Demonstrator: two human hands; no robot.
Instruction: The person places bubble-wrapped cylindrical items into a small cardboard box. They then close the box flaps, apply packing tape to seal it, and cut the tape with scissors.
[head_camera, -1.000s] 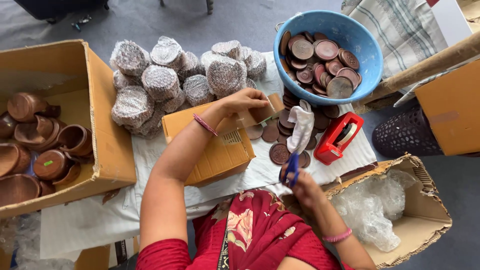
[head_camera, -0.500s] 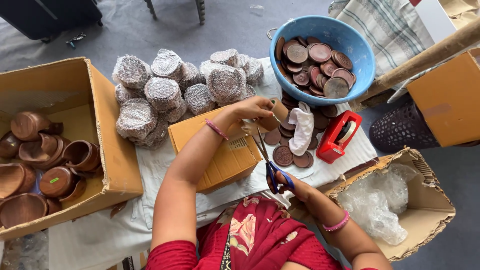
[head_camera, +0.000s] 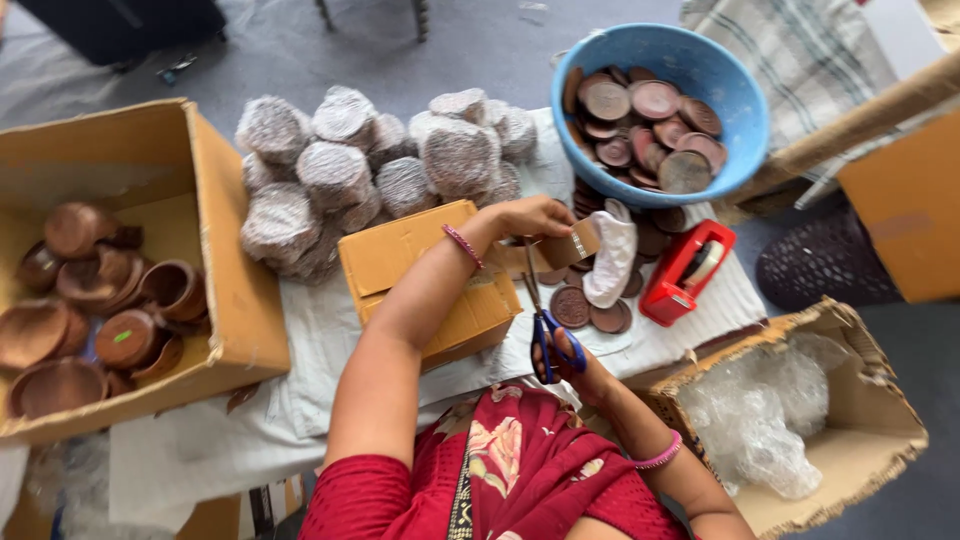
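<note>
Scissors (head_camera: 545, 315) gripped in right hand (head_camera: 570, 365) point far toward tape strip (head_camera: 565, 245), which left hand (head_camera: 525, 215) pinches.

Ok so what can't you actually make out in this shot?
Head view only:
- Right hand: fingers hidden in the blue scissors handles.
- Left hand: its hold on the tape strip is hidden underneath.
- Wrapped bundles: contents hidden by wrapping.
- Left carton: cut off by the frame edge.

One blue basin (head_camera: 735, 95), one red tape dispenser (head_camera: 686, 272), one pair of scissors (head_camera: 548, 325), three open cardboard boxes counted: far-left (head_camera: 225, 240), middle (head_camera: 400, 250), near-right (head_camera: 870, 400).
</note>
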